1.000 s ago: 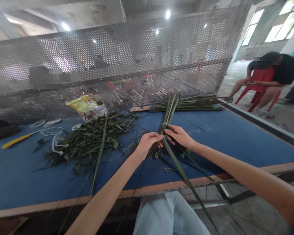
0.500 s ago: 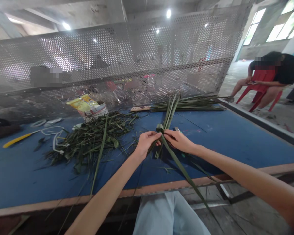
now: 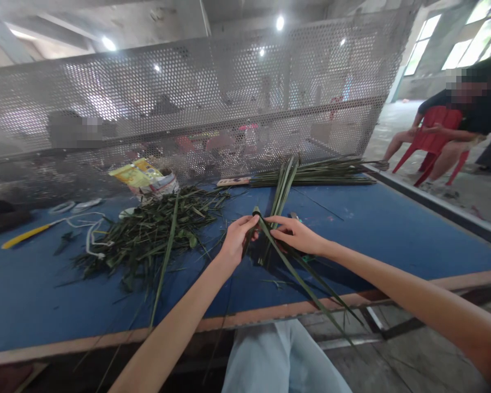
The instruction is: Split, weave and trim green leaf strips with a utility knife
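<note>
Near the middle of the table, my left hand (image 3: 238, 236) is closed, its thumb and fingers pinching a small folded green leaf piece (image 3: 256, 210). A long leaf strip (image 3: 291, 268) runs from that fold toward me and over the table's front edge. My right hand (image 3: 297, 233) is on the other side, index finger reaching to the fold and thumb against the strip; its lower fingers are partly hidden. A second strip (image 3: 331, 293) comes out from under the right hand. Behind the hands, a bundle of long leaves (image 3: 284, 185) lies pointing away from me.
A heap of leaf scraps (image 3: 159, 232) lies to the left, by a yellow bag (image 3: 141, 173), white cord (image 3: 90, 234) and a yellow-handled tool (image 3: 27, 236). More long leaves (image 3: 331, 172) lie along the perforated screen (image 3: 213, 98). A person sits on a red chair (image 3: 437, 131) at right.
Both hands have shifted slightly left with the leaf piece, and its rolled top now looks narrower. My right fingers have spread a little from the fold. The seated person has raised their head.
</note>
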Demonstrator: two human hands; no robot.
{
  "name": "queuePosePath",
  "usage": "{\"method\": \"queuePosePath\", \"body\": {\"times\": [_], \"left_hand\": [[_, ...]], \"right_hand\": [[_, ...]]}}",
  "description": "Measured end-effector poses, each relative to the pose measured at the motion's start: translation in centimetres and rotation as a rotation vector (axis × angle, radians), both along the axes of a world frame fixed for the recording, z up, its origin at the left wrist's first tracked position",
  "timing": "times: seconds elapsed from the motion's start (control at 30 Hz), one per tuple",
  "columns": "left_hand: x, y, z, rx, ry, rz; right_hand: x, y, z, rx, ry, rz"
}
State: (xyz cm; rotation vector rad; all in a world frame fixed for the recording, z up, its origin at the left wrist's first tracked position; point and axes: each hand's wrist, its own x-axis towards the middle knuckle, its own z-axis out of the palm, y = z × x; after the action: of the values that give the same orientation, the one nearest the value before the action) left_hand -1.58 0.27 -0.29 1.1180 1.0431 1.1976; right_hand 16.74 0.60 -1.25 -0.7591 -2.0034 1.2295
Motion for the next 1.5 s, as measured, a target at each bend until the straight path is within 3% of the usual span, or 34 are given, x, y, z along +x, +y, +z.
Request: {"method": "queuePosePath", "body": {"times": [0.3,0.73,0.83,0.97,1.07,1.3,1.5], "left_hand": [[0.4,-0.1,0.1,0.038,0.015,-0.087],[-0.1,0.2,-0.2,0.134,0.043,0.04],[-0.1,0.2,-0.1,0.108,0.008,0.011],[0.1,-0.1,0.3,0.055,-0.006,-0.064],[0.3,-0.2,0.2,0.063,-0.004,-0.042],[0.4,0.0,-0.3,0.03,-0.037,-0.011],[0.2,-0.3,0.7,0.034,-0.038,0.001]], "right_hand": [[0.3,0.6,0.1,-0.012,0.051,-0.07],[0.8,0.7,0.6,-0.154,0.033,0.134],[0.8,0.6,0.7,-0.17,0.033,0.114],[0.5,0.9,0.2,-0.075,0.077,0.013],[0.4,1.1,-0.1,-0.043,0.09,-0.036],[0.3,0.5,0.2,-0.198,0.141,0.048],[0.1,0.5,0.5,-0.157,0.137,0.034]]}}
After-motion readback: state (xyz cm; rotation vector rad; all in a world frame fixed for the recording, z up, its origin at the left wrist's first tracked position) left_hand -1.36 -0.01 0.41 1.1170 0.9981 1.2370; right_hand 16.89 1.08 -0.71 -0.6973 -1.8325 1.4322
